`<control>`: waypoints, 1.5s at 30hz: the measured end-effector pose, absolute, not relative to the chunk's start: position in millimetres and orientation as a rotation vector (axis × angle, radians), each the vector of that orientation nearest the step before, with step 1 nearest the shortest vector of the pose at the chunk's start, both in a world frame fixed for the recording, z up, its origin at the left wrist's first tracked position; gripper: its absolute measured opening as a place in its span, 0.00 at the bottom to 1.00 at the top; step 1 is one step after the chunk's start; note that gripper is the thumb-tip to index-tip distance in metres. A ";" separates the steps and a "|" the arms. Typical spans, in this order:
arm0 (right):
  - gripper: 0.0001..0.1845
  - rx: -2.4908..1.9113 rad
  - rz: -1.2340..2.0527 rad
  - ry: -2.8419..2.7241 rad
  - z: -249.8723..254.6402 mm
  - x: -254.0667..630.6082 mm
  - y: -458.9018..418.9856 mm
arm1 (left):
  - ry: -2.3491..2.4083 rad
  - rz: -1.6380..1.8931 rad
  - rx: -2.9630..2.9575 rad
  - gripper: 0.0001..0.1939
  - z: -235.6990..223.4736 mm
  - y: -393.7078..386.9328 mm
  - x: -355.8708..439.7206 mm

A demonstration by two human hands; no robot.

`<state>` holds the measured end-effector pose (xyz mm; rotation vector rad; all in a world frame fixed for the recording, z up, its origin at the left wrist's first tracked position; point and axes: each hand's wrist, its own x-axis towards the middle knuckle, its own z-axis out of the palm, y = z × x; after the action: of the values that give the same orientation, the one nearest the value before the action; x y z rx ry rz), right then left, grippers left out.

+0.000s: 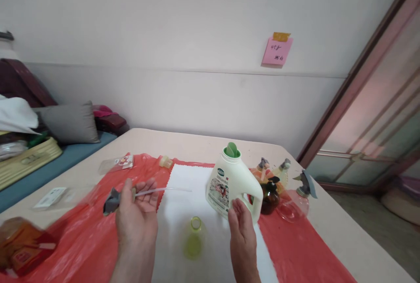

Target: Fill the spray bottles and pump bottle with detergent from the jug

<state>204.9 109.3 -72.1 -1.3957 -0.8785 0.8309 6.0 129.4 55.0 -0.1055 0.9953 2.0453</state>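
Note:
In my left hand (139,213) is a spray pump head with a dark grey top (112,201); its thin clear dip tube (173,189) points right over the white cloth. My right hand (243,235) holds nothing, fingers stretched out, just in front of a pale green detergent jug (218,186). I cannot tell whether it touches the jug. The jug stands upright without its cap, its green spout (231,149) showing. Between my hands stands a small clear bottle (193,241) with an uncovered mouth and yellow-green liquid low inside.
Several spray and pump bottles, including a dark brown bottle (271,200), stand right of the jug. A bottle of orange liquid (22,246) is at the left edge. A pale cap (166,162) lies at the back. Red plastic sheeting (292,248) lies under the white cloth (177,176).

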 end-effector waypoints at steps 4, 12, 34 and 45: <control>0.45 -1.393 0.806 -0.834 -67.6 208.0 114.6 | 0.981 2.030 -0.131 0.13 56.8 130.4 8.0; 0.44 -1.427 0.733 -0.859 -57.2 221.6 136.6 | 1.008 2.000 -0.148 0.13 56.8 130.8 7.3; 0.54 -1.704 0.196 -1.498 19.6 290.7 104.4 | 0.928 2.101 -0.112 0.12 57.6 123.8 -7.9; 0.34 -1.304 -0.718 -2.238 50.8 329.8 69.5 | 0.926 2.106 -0.114 0.13 57.6 124.4 -1.1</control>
<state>329.8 69.5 50.8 -1.3035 -2.2383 -0.7181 -1.1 124.4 57.6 -0.1138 0.9259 2.1065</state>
